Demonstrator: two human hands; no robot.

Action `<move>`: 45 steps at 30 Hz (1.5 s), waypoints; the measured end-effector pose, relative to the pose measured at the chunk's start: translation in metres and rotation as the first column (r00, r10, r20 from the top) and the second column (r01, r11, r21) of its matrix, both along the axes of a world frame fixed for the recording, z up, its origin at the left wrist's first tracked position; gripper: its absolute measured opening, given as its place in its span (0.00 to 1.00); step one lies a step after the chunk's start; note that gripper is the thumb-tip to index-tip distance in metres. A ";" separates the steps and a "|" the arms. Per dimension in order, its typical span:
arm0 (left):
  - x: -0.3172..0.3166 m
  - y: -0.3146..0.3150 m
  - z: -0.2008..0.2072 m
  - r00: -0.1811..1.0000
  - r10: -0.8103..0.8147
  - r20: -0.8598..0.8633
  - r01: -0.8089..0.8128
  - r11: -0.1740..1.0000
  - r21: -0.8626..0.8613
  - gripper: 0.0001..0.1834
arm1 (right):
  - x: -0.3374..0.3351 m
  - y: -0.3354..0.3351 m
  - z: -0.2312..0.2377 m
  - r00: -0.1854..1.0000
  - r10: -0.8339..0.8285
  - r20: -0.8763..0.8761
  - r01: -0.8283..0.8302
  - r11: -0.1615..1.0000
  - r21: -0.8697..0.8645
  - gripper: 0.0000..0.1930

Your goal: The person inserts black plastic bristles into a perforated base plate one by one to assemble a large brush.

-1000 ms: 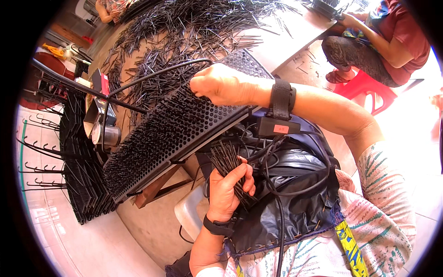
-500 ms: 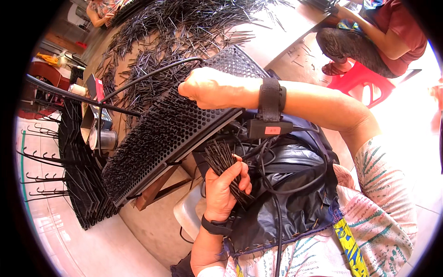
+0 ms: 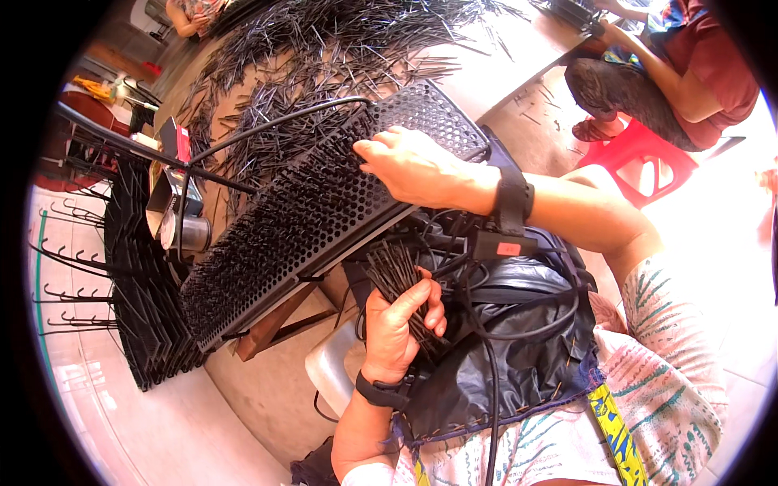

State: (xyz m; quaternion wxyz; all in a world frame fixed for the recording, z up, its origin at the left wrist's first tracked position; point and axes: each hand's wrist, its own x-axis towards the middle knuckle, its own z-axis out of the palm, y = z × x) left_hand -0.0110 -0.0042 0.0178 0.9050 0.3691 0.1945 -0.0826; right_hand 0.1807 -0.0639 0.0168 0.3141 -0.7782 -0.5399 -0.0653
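My left hand (image 3: pixel 397 324) is closed around a bundle of thin black strips (image 3: pixel 392 269), whose upper ends fan out above the thumb. A long black perforated board (image 3: pixel 433 113) slants across the middle. Many of its holes are filled with upright black strips (image 3: pixel 271 235), while the far right end shows bare holes. Over the board, near the border between filled and bare holes, is my right hand (image 3: pixel 421 168), its fingers pinched together. Whatever those fingertips hold, if anything, is too small to make out. Both wrists wear black bands.
Loose black strips (image 3: pixel 340 40) lie heaped on the table behind the board. A wire spool (image 3: pixel 188 233) and stacked black panels (image 3: pixel 150 308) stand at left. A black cable (image 3: pixel 493 389) crosses my lap. One person sits on a red stool (image 3: pixel 640 162); another is at far left.
My right hand has moved right and slightly down over the board, its fingers now pointing at the strips. My left hand keeps its bundle and has hardly moved. The view has shifted a little.
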 end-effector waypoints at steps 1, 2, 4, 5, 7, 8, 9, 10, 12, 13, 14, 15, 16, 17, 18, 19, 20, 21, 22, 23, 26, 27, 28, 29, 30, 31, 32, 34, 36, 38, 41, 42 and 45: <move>0.000 0.000 0.000 1.000 0.010 0.006 -0.010 1.000 0.007 0.06 | -0.005 -0.004 0.000 1.000 -0.026 0.017 0.024 0.997 0.070 0.08; 0.001 -0.001 0.000 1.000 0.015 0.015 -0.015 1.000 0.012 0.06 | -0.011 -0.010 0.001 0.998 -0.055 -0.024 0.058 0.984 0.167 0.10; -0.002 -0.002 0.000 0.999 0.036 0.037 -0.036 0.999 0.021 0.06 | -0.024 -0.023 0.008 0.997 0.011 -0.071 0.006 0.974 0.228 0.10; -0.001 -0.003 -0.002 0.998 0.036 0.051 -0.037 0.999 0.024 0.07 | -0.030 -0.031 0.011 0.992 0.060 -0.114 -0.025 0.958 0.287 0.10; -0.003 -0.001 -0.004 0.996 0.038 0.083 -0.041 0.998 0.042 0.07 | -0.041 -0.037 0.014 0.944 0.152 -0.293 -0.068 0.959 0.276 0.10; -0.001 -0.001 -0.003 0.994 0.033 0.101 -0.038 0.998 0.050 0.07 | -0.042 -0.038 0.015 0.933 0.159 -0.322 -0.061 0.954 0.293 0.10; 0.000 -0.001 -0.003 0.993 0.027 0.119 -0.034 0.998 0.059 0.07 | -0.041 -0.038 0.016 0.922 0.166 -0.351 -0.054 0.950 0.309 0.11; 0.001 -0.002 -0.001 0.997 0.029 0.070 -0.031 0.999 0.040 0.07 | -0.035 -0.035 0.017 0.956 0.118 -0.268 -0.024 0.944 0.329 0.11; 0.002 -0.002 0.000 0.999 0.028 0.019 -0.028 0.999 0.019 0.07 | -0.017 -0.025 0.013 0.988 -0.011 -0.154 0.061 0.945 0.322 0.13; 0.001 -0.002 0.001 0.999 0.033 0.026 -0.034 0.999 0.024 0.07 | -0.011 -0.019 0.010 0.989 -0.047 -0.138 0.084 0.958 0.273 0.13; 0.001 -0.002 0.000 0.999 0.040 0.024 -0.040 0.999 0.006 0.07 | -0.001 -0.012 -0.003 0.999 -0.028 -0.034 0.037 0.953 0.302 0.13; 0.001 -0.003 0.000 0.999 0.044 0.022 -0.043 0.999 -0.013 0.07 | 0.010 -0.006 -0.028 0.998 -0.016 0.058 -0.001 0.957 0.290 0.13; 0.002 -0.004 -0.001 0.999 0.032 0.032 -0.031 0.999 -0.031 0.07 | 0.022 -0.001 -0.053 0.989 -0.007 0.149 -0.035 0.960 0.279 0.13; 0.002 -0.004 -0.002 0.999 0.040 0.033 -0.039 0.999 -0.035 0.07 | 0.019 0.000 -0.053 0.977 -0.018 0.212 -0.026 0.979 0.201 0.12; 0.002 -0.004 -0.003 0.999 0.037 0.021 -0.036 0.998 -0.042 0.07 | 0.017 0.001 -0.053 0.960 -0.020 0.279 -0.016 0.992 0.126 0.12; 0.002 -0.004 -0.003 0.999 0.035 0.009 -0.034 0.998 -0.049 0.07 | 0.015 0.003 -0.053 0.938 -0.015 0.345 -0.004 0.998 0.055 0.12; 0.002 -0.004 -0.004 0.999 0.041 0.011 -0.040 0.998 -0.053 0.07 | 0.011 0.003 -0.047 0.918 -0.003 0.396 -0.029 0.997 0.073 0.12; 0.003 -0.004 -0.004 0.999 0.031 0.012 -0.030 0.998 -0.049 0.07 | 0.012 0.002 -0.047 0.910 0.011 0.415 -0.054 0.994 0.090 0.12; 0.003 -0.005 -0.004 1.000 0.020 0.014 -0.020 0.999 -0.045 0.07 | 0.013 0.000 -0.048 0.902 0.025 0.431 -0.079 0.991 0.106 0.12; 0.002 -0.004 -0.003 0.999 0.028 0.020 -0.027 0.999 -0.045 0.07 | 0.014 0.001 -0.044 0.891 0.039 0.453 -0.106 0.987 0.124 0.11; 0.002 -0.004 -0.002 0.999 0.040 0.031 -0.038 0.998 -0.047 0.07 | 0.014 -0.005 -0.024 0.995 0.078 0.062 -0.080 0.996 0.041 0.09; 0.002 -0.004 -0.002 0.998 0.054 0.019 -0.053 0.997 -0.056 0.07 | 0.012 -0.007 -0.022 0.994 0.084 0.071 -0.087 0.995 0.041 0.09; 0.003 -0.004 -0.002 0.998 0.068 0.007 -0.067 0.996 -0.065 0.07 | 0.010 -0.010 -0.021 0.999 -0.007 0.050 -0.001 0.987 0.161 0.10; 0.003 -0.004 -0.003 0.997 0.073 0.012 -0.072 0.995 -0.066 0.07 | 0.007 -0.015 -0.020 0.995 -0.096 0.015 0.088 0.957 0.276 0.11; 0.004 -0.004 -0.005 0.996 0.092 0.011 -0.091 0.993 -0.076 0.07 | 0.003 -0.021 -0.017 0.994 -0.111 0.010 0.105 0.961 0.257 0.11; 0.004 -0.004 -0.005 0.994 0.110 0.010 -0.109 0.990 -0.087 0.07 | 0.000 -0.023 -0.015 0.994 -0.106 0.015 0.099 0.961 0.257 0.11; 0.004 -0.004 -0.005 0.994 0.111 0.011 -0.110 0.990 -0.088 0.07 | -0.004 -0.026 -0.013 0.997 -0.058 0.055 0.043 0.971 0.236 0.11; 0.004 -0.003 -0.005 0.991 0.136 0.010 -0.134 0.987 -0.084 0.07 | -0.007 -0.028 -0.010 0.997 0.028 0.077 -0.043 0.980 0.192 0.12; 0.004 -0.002 -0.003 0.987 0.160 0.009 -0.159 0.986 -0.053 0.07 | -0.012 -0.027 -0.003 0.995 0.064 0.076 -0.078 0.979 0.190 0.12; 0.004 0.000 -0.001 0.982 0.187 0.007 -0.187 0.982 -0.020 0.07 | -0.023 -0.027 0.009 0.995 0.095 -0.006 -0.092 0.978 0.189 0.11; 0.005 0.004 -0.005 0.977 0.212 0.021 -0.213 0.977 0.013 0.07 | -0.038 -0.034 0.027 0.882 0.242 -0.405 -0.227 0.970 0.085 0.11; 0.005 0.006 -0.007 0.981 0.177 0.084 -0.185 0.979 0.089 0.07 | -0.042 -0.036 0.032 0.784 0.198 -0.588 -0.245 0.969 0.000 0.11; 0.006 0.004 -0.003 0.981 0.138 0.135 -0.158 0.977 0.144 0.07 | -0.051 -0.037 0.030 0.675 0.184 -0.715 -0.262 0.965 0.001 0.12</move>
